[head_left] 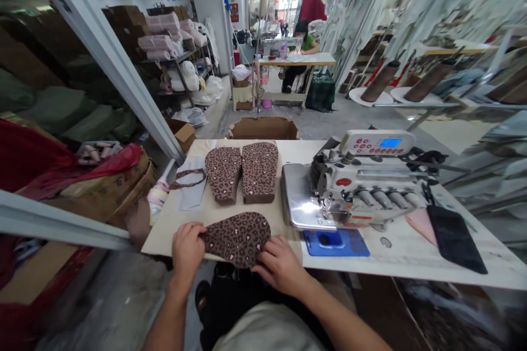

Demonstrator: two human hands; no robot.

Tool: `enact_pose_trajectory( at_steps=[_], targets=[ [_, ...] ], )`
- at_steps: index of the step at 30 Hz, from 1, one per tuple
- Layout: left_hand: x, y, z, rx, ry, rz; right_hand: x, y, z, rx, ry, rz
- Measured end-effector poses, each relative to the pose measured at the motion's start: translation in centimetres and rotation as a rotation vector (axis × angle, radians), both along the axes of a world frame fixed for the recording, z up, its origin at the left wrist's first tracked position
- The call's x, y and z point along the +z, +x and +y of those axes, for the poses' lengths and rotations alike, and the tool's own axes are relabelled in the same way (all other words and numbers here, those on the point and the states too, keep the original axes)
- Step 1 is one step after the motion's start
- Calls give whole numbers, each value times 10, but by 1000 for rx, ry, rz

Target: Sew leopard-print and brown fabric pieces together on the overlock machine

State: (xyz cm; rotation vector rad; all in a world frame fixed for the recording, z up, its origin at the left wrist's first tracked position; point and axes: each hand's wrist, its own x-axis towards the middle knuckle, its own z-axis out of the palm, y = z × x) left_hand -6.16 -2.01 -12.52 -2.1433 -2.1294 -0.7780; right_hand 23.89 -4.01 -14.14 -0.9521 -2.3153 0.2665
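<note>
A leopard-print cut fabric piece (pixel 236 238), narrow at the left and rounded at the right, lies over the table's front edge. My left hand (pixel 188 247) is closed on its narrow left end. At the lower right edge, the bent fingers of my right hand (pixel 280 263) pinch the cloth; the fingertips are partly hidden. Just behind it sit two stacks of matching cut pieces, a left stack (pixel 223 173) and a right stack (pixel 260 171). A thin leopard-print strip (pixel 188 178) lies on white paper (pixel 192 197) to the left of them.
An overlock sewing machine (pixel 366 181) with a metal plate stands on the right of the table (pixel 395 258). A blue tray (pixel 336 242) lies before it, a black pouch (pixel 455 238) farther right. Behind the table is a cardboard box (pixel 263 128). Another person (pixel 303 44) sits farther back.
</note>
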Motion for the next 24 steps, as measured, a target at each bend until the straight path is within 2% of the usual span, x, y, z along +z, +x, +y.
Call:
enact_pose_trajectory(
  at_steps=[1, 4, 6, 8, 12, 16, 18, 21, 23, 24],
  targets=[
    [-1, 10, 0, -37, -2, -12, -2, 3, -3, -1, -2, 20],
    [7, 51, 11, -283, -62, -71, 0, 9, -3, -35, -17, 87],
    [19, 79, 26, -403, -99, -115, 4, 9, -1, -32, -42, 75],
    [34, 103, 46, -447, -80, -140, 8, 8, 0, -21, -59, 24],
    [64, 134, 93, -452, -4, -48, 7, 6, 0, -28, -79, -9],
    [82, 153, 127, -402, -205, 172, 3, 9, 0, -17, -121, 83],
    [87, 158, 138, -362, -286, 192, 4, 11, 0, -9, -136, 139],
    [92, 161, 150, -274, -303, 135, 3, 13, 1, 15, -134, 217],
    [94, 160, 148, -212, -278, 75, -2, 12, 2, 10, -129, 266],
    [95, 157, 142, -229, -272, 7, -6, 12, 3, -10, -132, 292]
  ],
)
